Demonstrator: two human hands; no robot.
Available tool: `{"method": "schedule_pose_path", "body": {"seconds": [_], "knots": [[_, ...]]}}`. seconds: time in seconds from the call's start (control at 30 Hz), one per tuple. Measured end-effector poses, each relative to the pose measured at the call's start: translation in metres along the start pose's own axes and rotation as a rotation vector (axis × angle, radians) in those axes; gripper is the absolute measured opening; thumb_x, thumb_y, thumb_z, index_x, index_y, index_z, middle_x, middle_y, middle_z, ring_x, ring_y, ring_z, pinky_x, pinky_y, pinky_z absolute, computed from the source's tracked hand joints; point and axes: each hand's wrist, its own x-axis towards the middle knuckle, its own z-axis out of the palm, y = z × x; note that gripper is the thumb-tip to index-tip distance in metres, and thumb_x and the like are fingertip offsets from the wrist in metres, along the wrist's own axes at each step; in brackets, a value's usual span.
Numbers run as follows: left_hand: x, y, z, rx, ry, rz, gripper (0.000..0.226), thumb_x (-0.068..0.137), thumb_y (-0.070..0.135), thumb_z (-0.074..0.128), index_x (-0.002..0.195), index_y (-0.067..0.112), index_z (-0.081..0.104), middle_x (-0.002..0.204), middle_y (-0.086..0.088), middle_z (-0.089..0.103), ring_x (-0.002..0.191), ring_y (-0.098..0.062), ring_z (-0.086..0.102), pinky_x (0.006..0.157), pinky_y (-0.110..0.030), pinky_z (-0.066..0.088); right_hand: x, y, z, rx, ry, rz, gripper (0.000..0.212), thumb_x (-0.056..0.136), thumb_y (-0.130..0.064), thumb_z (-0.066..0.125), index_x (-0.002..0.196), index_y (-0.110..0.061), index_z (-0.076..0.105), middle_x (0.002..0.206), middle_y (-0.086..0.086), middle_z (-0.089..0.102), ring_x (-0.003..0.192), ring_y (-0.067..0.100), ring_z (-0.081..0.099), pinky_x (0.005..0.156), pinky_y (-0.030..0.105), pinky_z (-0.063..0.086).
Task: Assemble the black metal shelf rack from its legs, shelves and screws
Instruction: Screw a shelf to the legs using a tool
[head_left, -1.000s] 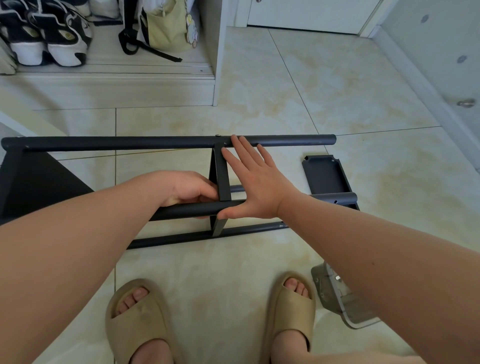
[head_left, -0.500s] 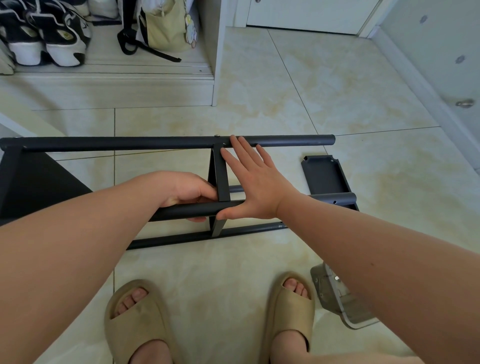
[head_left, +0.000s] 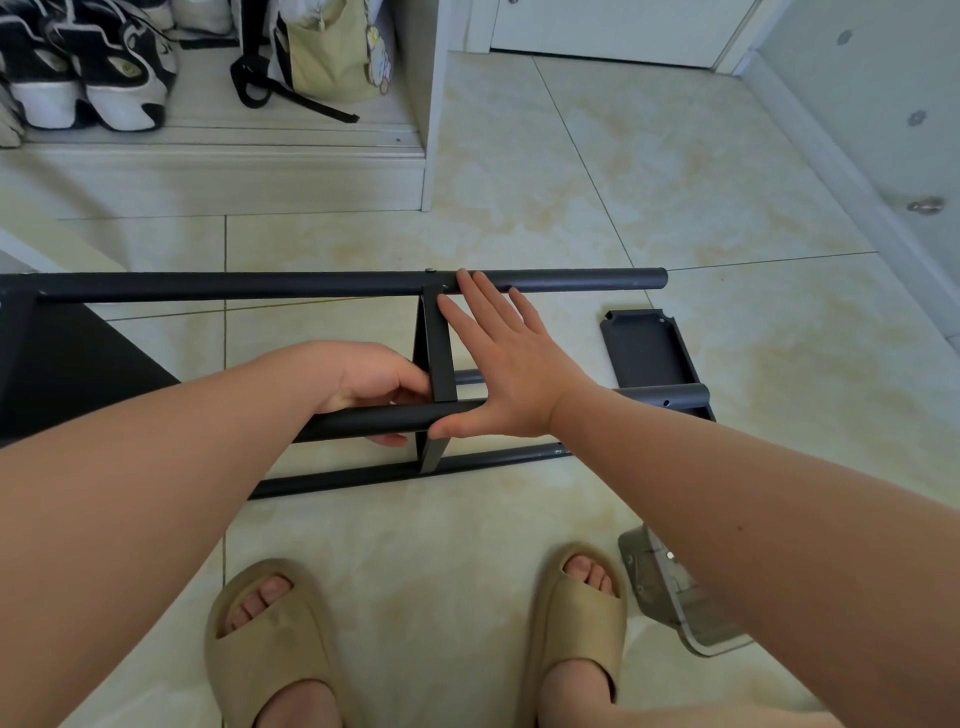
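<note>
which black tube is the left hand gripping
The near raised tube: the left hand curls its fingers under it. The right hand only lays fingertips on the far tube; the floor tube is untouched.

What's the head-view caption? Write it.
Left hand grips the near leg while flat right hand braces the middle shelf.

Home entryway, probably: tiled floor (head_left: 597, 171), sneakers (head_left: 88, 78) stored in low cabinet (head_left: 218, 166), door (head_left: 613, 26) seen beyond.
</note>
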Motion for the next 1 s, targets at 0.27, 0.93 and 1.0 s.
{"method": "schedule_pose_path", "body": {"seconds": [0.27,0.93,1.0], "knots": [[-0.0002,0.0009,-0.0006,-0.005,-0.068,0.087,0.014,0.094,0.005,0.057,0.088,0.006,0.069,0.069,-0.009,0.070,0.062,-0.017,0.069,0.058,-0.026,0.056,0.0002,0.0000,0.0004,-0.011,0.000,-0.001,0.130,0.070,-0.092,0.047,0.162,-0.015,-0.001,0.168,0.012,-0.015,0.155,0.023,-0.017,0.125,0.050,-0.004],[0.0027,-0.0008,-0.0029,-0.023,-0.076,0.049,0.013,0.095,0.005,0.055,0.097,0.009,0.068,0.077,-0.008,0.070,0.070,-0.016,0.067,0.074,-0.033,0.055,0.0000,-0.0005,0.0001,-0.003,0.003,-0.001,0.130,0.068,-0.093,0.044,0.162,-0.014,0.001,0.168,0.012,-0.014,0.155,0.024,-0.017,0.125,0.050,-0.004],[0.0024,-0.0013,-0.0036,-0.053,-0.094,0.062,0.014,0.093,0.002,0.054,0.097,0.007,0.066,0.080,-0.011,0.068,0.073,-0.020,0.066,0.077,-0.035,0.055,0.0000,-0.0006,0.0000,-0.008,0.000,0.001,0.131,0.066,-0.094,0.040,0.162,-0.014,0.000,0.168,0.012,-0.014,0.155,0.024,-0.017,0.125,0.050,-0.004]]}}
